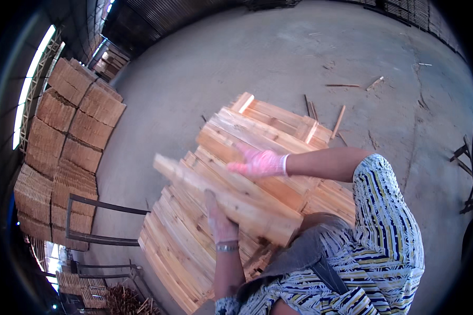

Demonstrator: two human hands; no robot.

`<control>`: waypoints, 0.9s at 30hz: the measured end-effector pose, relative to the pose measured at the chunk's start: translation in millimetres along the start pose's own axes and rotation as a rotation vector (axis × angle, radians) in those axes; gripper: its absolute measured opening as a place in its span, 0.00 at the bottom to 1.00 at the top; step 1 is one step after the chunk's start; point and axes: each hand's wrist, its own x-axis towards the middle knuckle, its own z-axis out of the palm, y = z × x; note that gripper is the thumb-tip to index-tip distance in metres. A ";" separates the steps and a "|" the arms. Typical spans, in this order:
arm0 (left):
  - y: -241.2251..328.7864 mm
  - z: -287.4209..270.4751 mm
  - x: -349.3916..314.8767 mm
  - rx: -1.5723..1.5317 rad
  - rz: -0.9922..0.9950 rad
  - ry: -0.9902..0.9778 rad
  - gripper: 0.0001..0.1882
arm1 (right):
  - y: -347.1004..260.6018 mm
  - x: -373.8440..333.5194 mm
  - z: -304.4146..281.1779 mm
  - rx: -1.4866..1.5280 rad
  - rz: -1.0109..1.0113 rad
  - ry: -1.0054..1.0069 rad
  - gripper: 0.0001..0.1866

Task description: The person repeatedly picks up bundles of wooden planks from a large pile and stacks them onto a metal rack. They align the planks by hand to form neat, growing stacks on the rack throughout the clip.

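A pale wooden board (231, 202), blurred by motion, lies slanted across the front of my body above a stack of boards (178, 252). My left hand (220, 220), in a light thin glove, grips its near long edge, with the thumb along the wood. My right hand (258, 161), in a pink glove, is apart from that board on its far side. Its fingers are spread and it holds nothing that I can see. Beneath it are more planks (284, 184) laid side by side. The held board's right end reaches close to my grey apron (312, 244).
Tall bundles of stacked wood (68, 131) stand at the left. A dark metal frame (110, 239) juts out from the board stack's left side. Loose sticks (338, 122) lie on the concrete floor (236, 58) beyond. Scrap wood (126, 301) is piled at the lower left.
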 end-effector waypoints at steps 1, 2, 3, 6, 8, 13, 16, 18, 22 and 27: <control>-14.2 3.7 9.6 0.045 0.084 -0.050 0.33 | -9.6 -9.5 18.9 0.212 0.012 -0.123 0.56; -23.7 -3.6 11.9 0.129 0.161 -0.057 0.32 | -31.1 -18.0 22.3 0.413 0.051 -0.208 0.56; -39.7 -5.5 19.7 0.203 0.227 -0.082 0.31 | -52.0 -28.6 8.9 0.595 0.105 -0.270 0.57; -47.1 5.7 41.5 0.704 0.502 -0.126 0.31 | -35.8 -19.4 -15.3 0.742 0.127 -0.216 0.54; -25.4 -10.4 53.9 1.254 0.753 -0.202 0.31 | -18.9 -16.9 -45.7 0.616 0.168 -0.097 0.50; -18.4 -67.4 45.8 1.662 0.455 0.105 0.37 | 21.3 4.4 -140.6 0.790 0.447 -0.177 0.39; -50.8 -94.4 41.8 1.938 0.456 0.095 0.37 | 64.4 22.3 -121.6 0.850 0.583 -0.213 0.38; -54.0 -93.1 44.8 1.958 0.455 0.057 0.37 | 75.9 26.9 -100.6 0.712 0.524 -0.140 0.39; -51.2 -84.5 47.7 1.916 0.464 0.054 0.35 | 77.8 53.0 -119.6 0.058 0.587 -0.249 0.42; -50.8 -93.1 45.4 1.855 0.473 0.065 0.33 | 3.6 46.2 -80.0 -0.553 0.412 -0.049 0.51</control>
